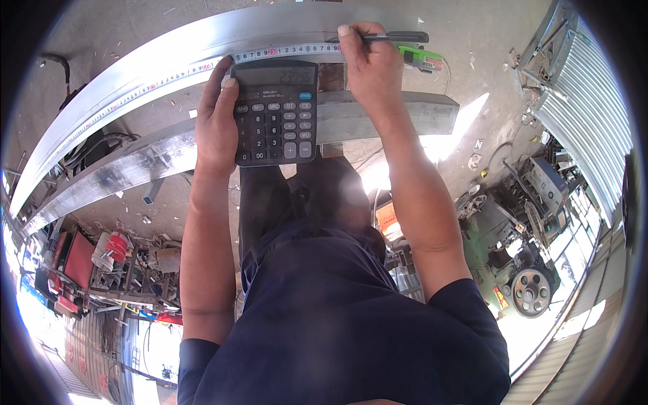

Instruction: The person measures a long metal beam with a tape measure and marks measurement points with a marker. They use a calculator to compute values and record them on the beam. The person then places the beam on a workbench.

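Beam [270, 30]: silver, curved by the lens, runs across the upper view. Bar [344, 116]: grey metal, nearer the body, passes behind the calculator. Tape [290, 51]: drawn out along the beam's near side. Calculator [275, 115]: black, in front of the body between both forearms, display toward the tape. Left hand [217, 125] grips its left edge, thumb on the edge, index stretched toward the tape; remaining fingers hidden, cannot tell. Right hand [371, 64]: at the tape, fingers curled together, pinching the pen. Tape case [420, 59]: green, just right of that hand. Pen [405, 36]: dark, one end projecting rightward.
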`<state>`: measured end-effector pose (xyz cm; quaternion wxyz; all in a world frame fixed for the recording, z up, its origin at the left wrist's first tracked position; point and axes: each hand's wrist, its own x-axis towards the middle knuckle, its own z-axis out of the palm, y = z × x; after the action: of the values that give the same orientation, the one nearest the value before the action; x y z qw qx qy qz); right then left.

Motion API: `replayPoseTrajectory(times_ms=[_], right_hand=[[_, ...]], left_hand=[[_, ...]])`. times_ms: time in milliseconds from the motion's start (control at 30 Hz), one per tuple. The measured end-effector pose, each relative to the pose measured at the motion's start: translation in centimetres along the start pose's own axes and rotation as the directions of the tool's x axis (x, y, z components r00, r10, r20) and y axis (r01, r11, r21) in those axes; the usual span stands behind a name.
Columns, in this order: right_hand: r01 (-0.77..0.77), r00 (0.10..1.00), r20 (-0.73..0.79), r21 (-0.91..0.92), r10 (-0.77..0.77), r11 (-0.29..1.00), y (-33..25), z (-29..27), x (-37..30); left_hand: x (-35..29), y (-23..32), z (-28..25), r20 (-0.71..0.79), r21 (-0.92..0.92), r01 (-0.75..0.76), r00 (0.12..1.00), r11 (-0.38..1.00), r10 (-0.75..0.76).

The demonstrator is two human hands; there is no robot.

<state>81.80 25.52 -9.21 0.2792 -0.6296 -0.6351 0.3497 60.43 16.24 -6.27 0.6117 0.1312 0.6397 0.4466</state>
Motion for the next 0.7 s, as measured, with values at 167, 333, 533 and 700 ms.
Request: replayPoseTrajectory(times_ms=[167,333,533,700], right_hand=[[-0.007,1.0,0.0,0.007,0.007,1.0,0.0,0.0,0.0],[-0.042,0.999,-0.005,0.056,0.042,0.998,0.1,0.0,0.0],[-0.096,0.994,-0.014,0.357,0.108,0.929,-0.3,-0.8,-0.3],[-0.075,0.997,0.006,0.499,0.083,0.863,-1.2,-2.7,-2.5]], left_hand=[[0.0,0.0,0.0,-0.002,0.006,-0.002,1.0,1.0,0.002],[0.1,-0.2,-0.1,0.002,-0.016,0.004,1.0,1.0,-0.004],[0.3,-0.4,-0.3,0.002,-0.096,-0.003,1.0,0.995,0.004],[0.3,-0.5,-0.5,0.017,-0.113,-0.011,1.0,0.994,0.013]])
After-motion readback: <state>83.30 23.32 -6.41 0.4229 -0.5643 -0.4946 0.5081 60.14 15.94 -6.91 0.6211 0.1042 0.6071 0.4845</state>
